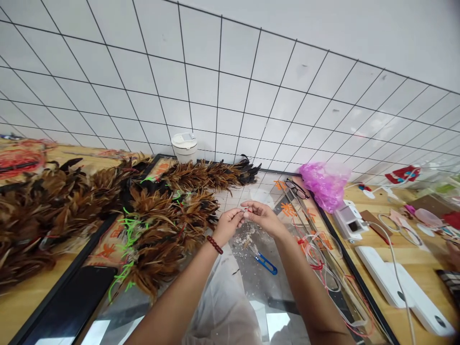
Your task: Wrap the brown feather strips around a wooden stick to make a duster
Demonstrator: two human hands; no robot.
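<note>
Both hands meet over the glass tabletop in the middle of the head view. My left hand point(230, 223), with a dark red bead bracelet point(214, 245) at its wrist, is closed in a pinch. Fingertip to fingertip with it, my right hand point(263, 217) is pinching too. A tiny bit of red, perhaps thread, shows between the fingers, too small to name. Below the hands lie blue thread snips point(266, 263) among pale scraps point(247, 242). Bundles of brown and black feathers point(161, 225) with bright green ties point(129, 239) are left of my left hand.
More feather bundles point(72, 206) cover the left side beside a dark phone point(72, 304). A white lidded tub point(185, 147) stands by the wire grid. At right are eyeglasses point(298, 189), a pink plastic bag point(325, 184), a power adapter point(349, 220), white power banks point(404, 290) and loose cords point(328, 268).
</note>
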